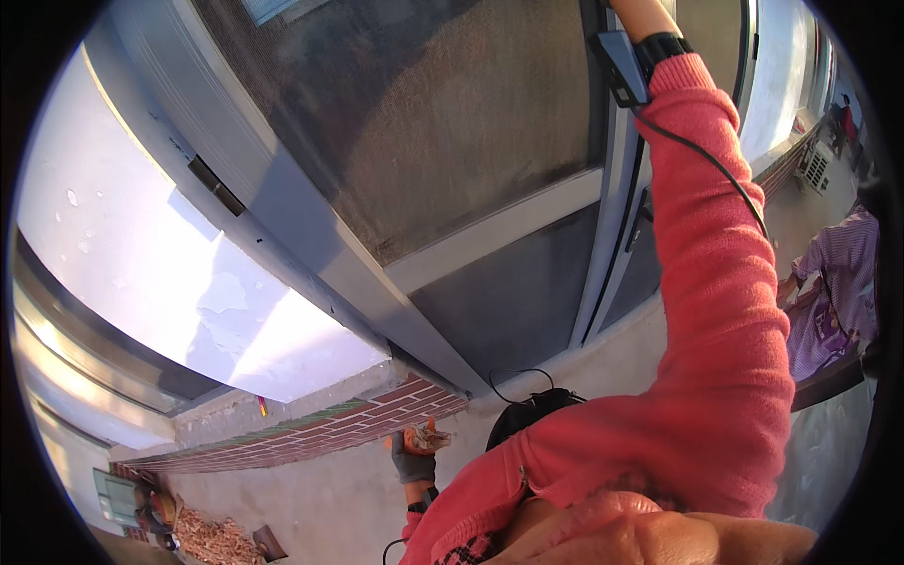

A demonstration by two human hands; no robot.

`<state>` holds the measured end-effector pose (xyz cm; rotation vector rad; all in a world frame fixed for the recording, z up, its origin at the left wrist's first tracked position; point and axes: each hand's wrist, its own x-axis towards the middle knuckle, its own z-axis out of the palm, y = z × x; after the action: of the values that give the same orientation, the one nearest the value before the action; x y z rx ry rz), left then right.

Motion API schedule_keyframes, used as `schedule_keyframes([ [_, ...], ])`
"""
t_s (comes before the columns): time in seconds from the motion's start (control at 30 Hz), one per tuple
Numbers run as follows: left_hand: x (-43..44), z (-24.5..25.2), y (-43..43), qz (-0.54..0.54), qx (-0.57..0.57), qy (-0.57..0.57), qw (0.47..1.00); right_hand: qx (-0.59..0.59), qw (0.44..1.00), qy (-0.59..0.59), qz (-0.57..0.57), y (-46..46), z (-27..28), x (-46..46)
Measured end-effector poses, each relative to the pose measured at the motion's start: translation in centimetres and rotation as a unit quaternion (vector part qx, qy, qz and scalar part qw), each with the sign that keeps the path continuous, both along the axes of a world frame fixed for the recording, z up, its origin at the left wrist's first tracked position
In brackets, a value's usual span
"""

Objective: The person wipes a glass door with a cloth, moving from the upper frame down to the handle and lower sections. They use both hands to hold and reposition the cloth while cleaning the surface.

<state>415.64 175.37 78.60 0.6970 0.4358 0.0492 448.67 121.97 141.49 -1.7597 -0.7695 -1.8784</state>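
My left hand (413,459), in a grey work glove with orange on it, is low in the view beside the brick base of the wall. It is closed on a crumpled orange and tan bundle (429,439), whose material I cannot tell. My right arm, in a pink-red sleeve (713,233), stretches up past a grey-framed screen door (494,233). A dark wrist strap (660,49) with a small device and a black cable sits at its cuff. The right hand itself lies beyond the top edge, out of view.
A door handle (644,212) is beside my raised sleeve. The brick wall base (367,417) runs along the floor to the left. A heap of chips or husks (212,533) lies at lower left. A person in a checked shirt (840,261) is at the right, near a dark-edged table (826,385).
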Motion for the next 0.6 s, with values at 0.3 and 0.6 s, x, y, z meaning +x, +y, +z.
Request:
schedule_keyframes([
  [0.3, 2.2, -4.0, 4.5, -0.050, -0.022, -0.027, 0.998, -0.117, 0.954, 0.218, -0.169, 2.6, -35.4, -9.5],
  [0.6, 4.5, -2.6, 2.6, -0.080, 0.084, -0.055, 0.992, 0.005, 0.997, -0.009, -0.082, 3.2, -6.3, -5.3],
])
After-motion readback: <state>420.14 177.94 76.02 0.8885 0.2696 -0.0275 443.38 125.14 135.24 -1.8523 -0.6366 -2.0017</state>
